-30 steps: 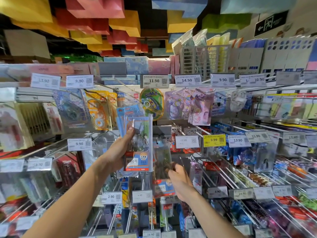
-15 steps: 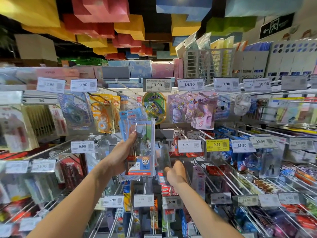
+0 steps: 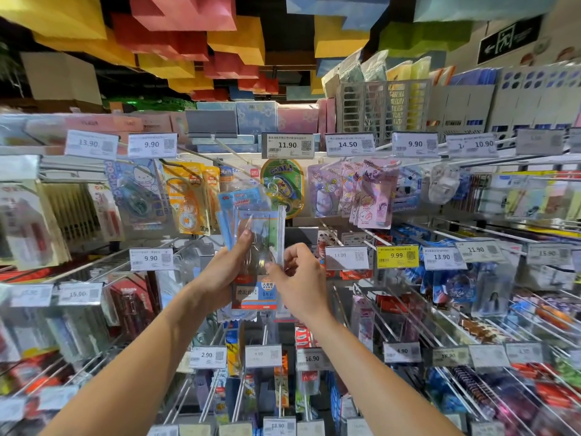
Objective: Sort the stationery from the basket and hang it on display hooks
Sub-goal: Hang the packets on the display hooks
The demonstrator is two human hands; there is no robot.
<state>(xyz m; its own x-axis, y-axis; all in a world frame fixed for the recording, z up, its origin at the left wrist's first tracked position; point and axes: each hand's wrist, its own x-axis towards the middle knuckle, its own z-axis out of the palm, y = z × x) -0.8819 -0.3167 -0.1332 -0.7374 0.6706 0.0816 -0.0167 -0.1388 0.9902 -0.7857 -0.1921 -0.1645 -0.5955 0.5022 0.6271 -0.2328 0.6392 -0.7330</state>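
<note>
Head view, left hand: your left hand (image 3: 220,275) grips a fanned stack of clear stationery packets (image 3: 251,215) from behind, thumb curled across the front, held upright at chest height in front of the rack.
Head view, right hand: your right hand (image 3: 301,281) pinches the right edge of the front packet (image 3: 255,294) between thumb and forefinger; the other fingers are loosely curled behind it.
What changed: a second ago that hand was lower and further forward, working a single packet among the display hooks (image 3: 382,305) below the stack. It has now come back up empty to the stack, while the left hand has kept its hold on the stack.
What it means: one packet looks delivered, and you are picking off the next. I cannot tell for sure that the last one seated on its hook, as your hand and the stack cover that spot.
Task's thing: the remaining packets are all in your left hand; the basket is out of view.
Next move, as a judgement: peel only the front packet free, since the slick sleeves may cling together, then find the hang hole at its top before reaching for a hook.
</note>
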